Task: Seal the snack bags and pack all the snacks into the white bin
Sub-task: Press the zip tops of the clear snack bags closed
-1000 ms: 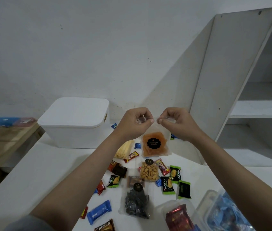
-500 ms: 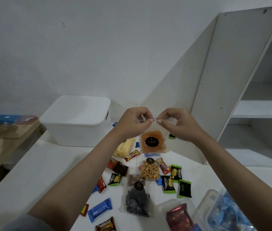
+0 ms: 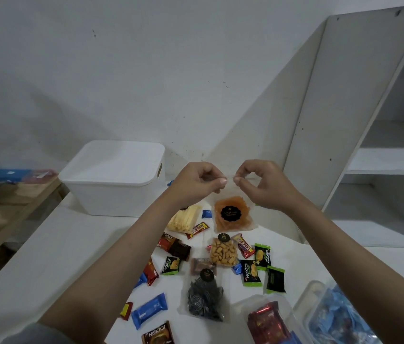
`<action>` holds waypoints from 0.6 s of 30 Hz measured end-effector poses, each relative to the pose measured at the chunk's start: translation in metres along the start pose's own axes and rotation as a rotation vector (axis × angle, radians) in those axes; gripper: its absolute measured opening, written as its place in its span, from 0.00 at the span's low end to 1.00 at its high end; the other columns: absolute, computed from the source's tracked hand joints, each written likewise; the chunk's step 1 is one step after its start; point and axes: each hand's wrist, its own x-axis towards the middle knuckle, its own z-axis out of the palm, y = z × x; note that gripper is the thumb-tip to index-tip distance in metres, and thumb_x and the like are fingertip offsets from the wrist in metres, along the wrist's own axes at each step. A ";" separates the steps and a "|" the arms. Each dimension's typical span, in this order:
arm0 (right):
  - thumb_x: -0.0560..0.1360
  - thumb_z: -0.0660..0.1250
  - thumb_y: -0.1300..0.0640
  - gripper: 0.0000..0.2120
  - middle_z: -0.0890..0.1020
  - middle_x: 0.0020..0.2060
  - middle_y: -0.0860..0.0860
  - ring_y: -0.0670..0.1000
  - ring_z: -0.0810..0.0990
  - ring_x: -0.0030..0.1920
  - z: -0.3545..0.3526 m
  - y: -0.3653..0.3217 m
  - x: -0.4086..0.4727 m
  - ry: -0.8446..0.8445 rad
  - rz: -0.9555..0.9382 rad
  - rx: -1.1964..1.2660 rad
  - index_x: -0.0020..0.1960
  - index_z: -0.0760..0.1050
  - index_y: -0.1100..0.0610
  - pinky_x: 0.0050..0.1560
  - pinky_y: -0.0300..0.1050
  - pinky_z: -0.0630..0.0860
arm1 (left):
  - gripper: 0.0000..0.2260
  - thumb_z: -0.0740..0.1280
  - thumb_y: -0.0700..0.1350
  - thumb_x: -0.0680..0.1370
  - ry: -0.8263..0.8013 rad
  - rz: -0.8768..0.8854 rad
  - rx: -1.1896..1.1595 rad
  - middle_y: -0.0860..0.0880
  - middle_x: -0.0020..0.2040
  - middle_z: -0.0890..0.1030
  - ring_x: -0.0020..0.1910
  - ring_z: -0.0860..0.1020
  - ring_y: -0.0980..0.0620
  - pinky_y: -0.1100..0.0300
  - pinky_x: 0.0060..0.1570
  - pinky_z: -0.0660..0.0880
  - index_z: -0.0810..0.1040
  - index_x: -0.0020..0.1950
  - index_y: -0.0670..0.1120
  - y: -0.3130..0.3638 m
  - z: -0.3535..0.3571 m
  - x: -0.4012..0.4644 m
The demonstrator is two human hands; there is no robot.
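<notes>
L hand [image 3: 197, 181] grip: pinching top edge of orange snack bag [image 3: 232, 214] | R hand [image 3: 261, 182] grip: pinching same edge, thumbs nearly touching | bag held up above desk [image 3: 54, 247], over loose snacks | white bin [image 3: 114, 180] behind-left, lid on

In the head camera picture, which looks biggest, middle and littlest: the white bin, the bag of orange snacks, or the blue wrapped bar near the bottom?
1. white bin, by far the largest.
2. bag of orange snacks, held up by the left hand and right hand.
3. blue wrapped bar, smallest, though it lies nearer the camera.
</notes>
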 end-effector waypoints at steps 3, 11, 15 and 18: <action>0.74 0.69 0.60 0.04 0.83 0.38 0.49 0.45 0.80 0.41 0.001 0.003 -0.001 -0.004 0.008 0.016 0.42 0.80 0.58 0.44 0.25 0.69 | 0.04 0.69 0.36 0.75 0.016 -0.015 -0.032 0.45 0.36 0.81 0.36 0.81 0.54 0.64 0.44 0.79 0.79 0.41 0.43 -0.001 -0.007 -0.003; 0.73 0.71 0.59 0.02 0.83 0.38 0.48 0.45 0.81 0.43 -0.002 0.009 -0.004 0.005 0.101 0.153 0.41 0.80 0.55 0.47 0.35 0.76 | 0.07 0.68 0.36 0.76 0.106 0.033 0.110 0.50 0.34 0.80 0.35 0.79 0.58 0.64 0.43 0.78 0.77 0.38 0.45 -0.004 -0.010 -0.004; 0.74 0.69 0.62 0.04 0.82 0.37 0.49 0.45 0.80 0.42 -0.003 0.012 -0.004 0.003 0.123 0.153 0.40 0.79 0.57 0.48 0.37 0.75 | 0.03 0.69 0.39 0.75 0.074 0.004 0.179 0.48 0.39 0.82 0.44 0.81 0.46 0.55 0.48 0.77 0.79 0.42 0.42 -0.001 -0.008 -0.001; 0.74 0.69 0.63 0.05 0.81 0.37 0.46 0.41 0.78 0.41 -0.004 0.011 -0.005 0.004 0.116 0.129 0.40 0.78 0.55 0.44 0.29 0.71 | 0.02 0.69 0.41 0.74 0.012 0.017 0.290 0.50 0.42 0.82 0.46 0.80 0.51 0.60 0.47 0.76 0.79 0.42 0.45 0.005 -0.004 0.000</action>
